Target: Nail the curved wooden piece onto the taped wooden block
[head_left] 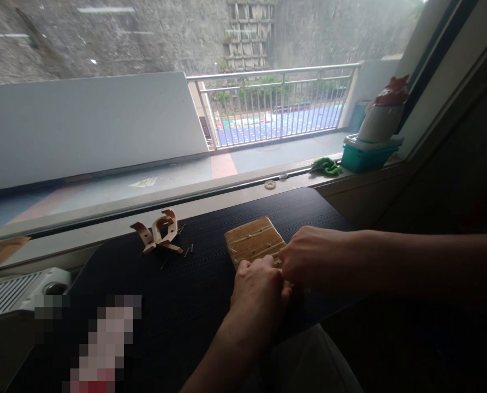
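A small brown cardboard box (254, 236) lies on the dark table, with strips across its top and small light points along them. My left hand (257, 286) rests at the box's near edge, its fingers bent and pressed against it. Closed in a fist at the box's right corner is my right hand (309, 254). The two hands meet there, and whatever the right fingers grip is hidden. Left of the box sit curved wooden pieces (158, 233) with holes in them. Small metal pins, perhaps nails or screws (187, 251), are scattered beside these pieces.
The black table (178, 300) reaches the window sill. On the sill are a tape roll (270, 185), a green cloth (326, 166) and a teal box (366, 158) carrying a white container (380, 123). A white slatted appliance (22, 292) stands at left. A blurred patch covers the lower left.
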Demonstrator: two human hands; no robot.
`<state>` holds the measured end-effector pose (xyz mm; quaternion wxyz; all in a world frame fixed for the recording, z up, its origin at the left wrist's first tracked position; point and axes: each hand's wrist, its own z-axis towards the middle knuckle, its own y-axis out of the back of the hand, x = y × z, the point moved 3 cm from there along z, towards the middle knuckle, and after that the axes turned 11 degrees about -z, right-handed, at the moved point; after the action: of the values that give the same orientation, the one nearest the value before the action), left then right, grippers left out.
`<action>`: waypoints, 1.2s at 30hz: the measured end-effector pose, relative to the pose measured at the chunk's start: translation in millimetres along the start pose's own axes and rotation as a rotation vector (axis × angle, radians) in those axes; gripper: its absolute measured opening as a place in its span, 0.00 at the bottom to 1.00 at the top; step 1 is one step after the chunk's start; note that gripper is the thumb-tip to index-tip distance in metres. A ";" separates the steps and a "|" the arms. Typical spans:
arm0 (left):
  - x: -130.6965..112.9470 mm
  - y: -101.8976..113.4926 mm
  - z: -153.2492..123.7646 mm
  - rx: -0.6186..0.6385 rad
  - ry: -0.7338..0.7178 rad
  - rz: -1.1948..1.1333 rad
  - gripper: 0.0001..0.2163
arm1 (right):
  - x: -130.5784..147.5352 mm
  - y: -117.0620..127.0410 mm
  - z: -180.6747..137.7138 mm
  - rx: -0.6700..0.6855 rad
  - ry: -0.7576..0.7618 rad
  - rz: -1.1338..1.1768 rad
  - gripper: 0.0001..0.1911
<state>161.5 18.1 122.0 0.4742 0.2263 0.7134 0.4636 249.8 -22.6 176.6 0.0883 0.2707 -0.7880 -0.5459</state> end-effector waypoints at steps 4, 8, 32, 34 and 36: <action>-2.0 -1.8 0.0 0.010 0.012 0.013 0.08 | -4.2 -0.3 5.0 0.103 -0.078 0.044 0.03; -4.2 -2.9 -1.1 -0.017 0.022 0.082 0.07 | -11.4 3.5 7.1 0.163 -0.308 0.132 0.09; 5.5 -4.8 -2.7 -0.043 -0.028 0.086 0.09 | -10.2 4.0 -6.4 -0.067 -0.323 0.041 0.08; 5.2 -3.4 -3.2 -0.041 -0.014 0.083 0.08 | -9.5 7.9 -6.0 -0.073 -0.304 0.026 0.07; 4.7 -2.1 -4.2 -0.047 0.001 0.073 0.10 | -5.8 13.3 -4.5 -0.073 -0.239 0.029 0.04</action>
<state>155.9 18.8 118.5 0.4619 0.2407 0.6939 0.4972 252.3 -19.8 191.3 0.0115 0.1888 -0.7763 -0.6013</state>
